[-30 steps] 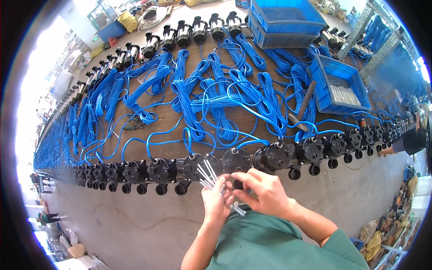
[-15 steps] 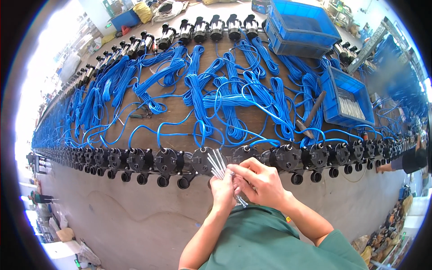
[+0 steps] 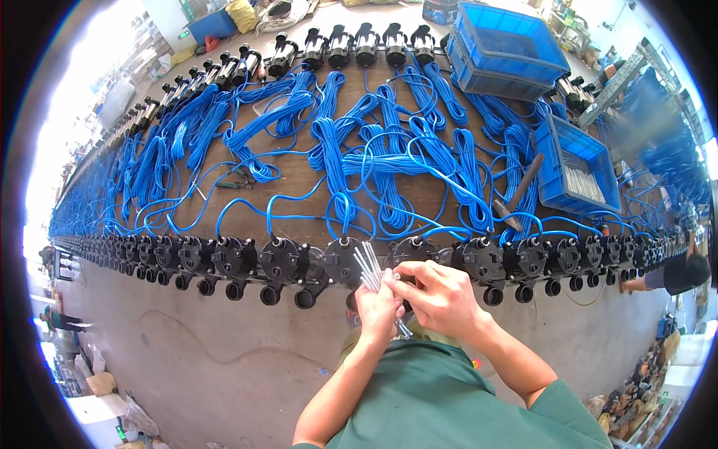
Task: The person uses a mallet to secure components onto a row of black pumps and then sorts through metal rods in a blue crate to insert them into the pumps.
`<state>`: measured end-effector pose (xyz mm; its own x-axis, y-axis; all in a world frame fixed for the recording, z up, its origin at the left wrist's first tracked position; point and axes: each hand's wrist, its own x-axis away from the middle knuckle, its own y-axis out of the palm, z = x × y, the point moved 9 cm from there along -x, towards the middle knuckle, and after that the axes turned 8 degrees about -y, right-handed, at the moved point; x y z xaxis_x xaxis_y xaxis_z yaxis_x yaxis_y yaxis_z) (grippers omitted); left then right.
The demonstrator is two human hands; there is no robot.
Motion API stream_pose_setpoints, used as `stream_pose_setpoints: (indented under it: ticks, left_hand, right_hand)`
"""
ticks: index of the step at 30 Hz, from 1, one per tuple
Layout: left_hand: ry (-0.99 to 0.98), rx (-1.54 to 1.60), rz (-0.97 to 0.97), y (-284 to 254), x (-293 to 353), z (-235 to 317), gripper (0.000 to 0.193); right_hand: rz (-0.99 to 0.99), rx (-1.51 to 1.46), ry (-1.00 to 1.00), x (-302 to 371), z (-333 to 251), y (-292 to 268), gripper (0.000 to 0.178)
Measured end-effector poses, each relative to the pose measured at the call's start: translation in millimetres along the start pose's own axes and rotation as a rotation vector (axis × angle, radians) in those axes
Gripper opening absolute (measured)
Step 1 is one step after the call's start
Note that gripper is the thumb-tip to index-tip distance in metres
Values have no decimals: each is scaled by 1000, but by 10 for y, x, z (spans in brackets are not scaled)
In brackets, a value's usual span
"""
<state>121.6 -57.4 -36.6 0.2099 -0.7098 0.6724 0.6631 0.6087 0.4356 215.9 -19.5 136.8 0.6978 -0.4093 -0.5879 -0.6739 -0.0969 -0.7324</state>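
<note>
My left hand (image 3: pixel 376 308) is wrapped round a bundle of long thin metal bolts (image 3: pixel 367 262). Their shafts stick up past the thumb, and their heads show below the fist. My right hand (image 3: pixel 446 301) is closed in a pinch against the left thumb; what its fingertips hold, if anything, is hidden. Just beyond both hands a row of black round-ended pumps (image 3: pixel 340 260) lines the near edge of the table, each with a blue cable running from it.
Coiled blue cables (image 3: pixel 389 165) cover the brown tabletop (image 3: pixel 299 191). More pumps (image 3: pixel 366 45) line its far edge. A blue crate (image 3: pixel 550 183) of metal rods stands at right, near stacked blue crates (image 3: pixel 501 78). A hammer (image 3: pixel 521 183) and pliers (image 3: pixel 238 179) lie among cables. Another person (image 3: pixel 677 273) works far right.
The view has shifted slightly, and both hands appear a little farther right along the pump row. The left hand keeps its grip on the bolts; the right fingers stay against them.
</note>
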Motion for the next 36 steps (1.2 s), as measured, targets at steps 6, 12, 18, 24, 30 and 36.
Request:
stream_pose_setpoints:
  ticks: [6,12,18,24,30,36]
  left_hand:
    - [-9,-76,-52,-107,396,140,16]
    - [-17,185,-221,-199,792,361,18]
    - [180,196,-236,-131,915,518,17]
    - [160,187,-263,-103,936,485,21]
    - [136,178,-209,-155,869,381,26]
    - [36,178,-209,-219,807,169,18]
  right_hand:
    - [-141,-88,112,110,107,0,25]
    - [50,-273,397,268,72,-111,13]
    - [-171,-472,496,416,-309,259,38]
    - [-132,-410,462,392,-267,420,23]
    - [-154,-283,428,419,-297,407,15]
    - [-216,-150,415,517,-337,378,14]
